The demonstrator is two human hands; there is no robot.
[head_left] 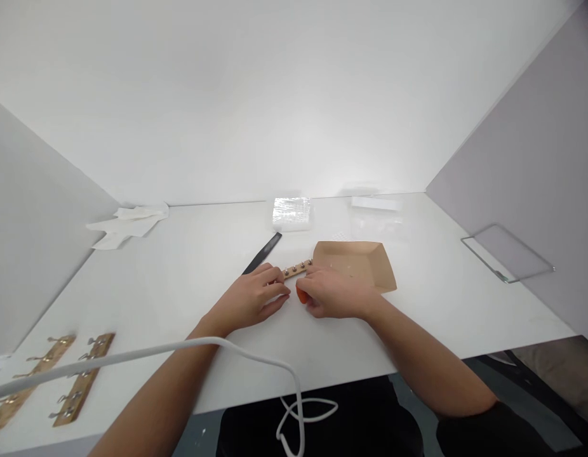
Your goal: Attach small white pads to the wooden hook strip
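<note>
A narrow wooden strip with a row of small metal fittings lies at a slant between my hands. My left hand rests over its left end with curled fingers, holding it against the table. Closed around a small orange object, my right hand is just below the strip's right end. Most of that orange object is hidden by the fingers, so its kind cannot be made out. The brown cardboard tray stands directly behind my right hand, with a few tiny bits inside.
Beyond my left hand lies a long black flat piece. Two wooden hook racks are at the left front. A plastic-wrapped white pack, a white box, and white paper lie along the back. A white cable crosses in front.
</note>
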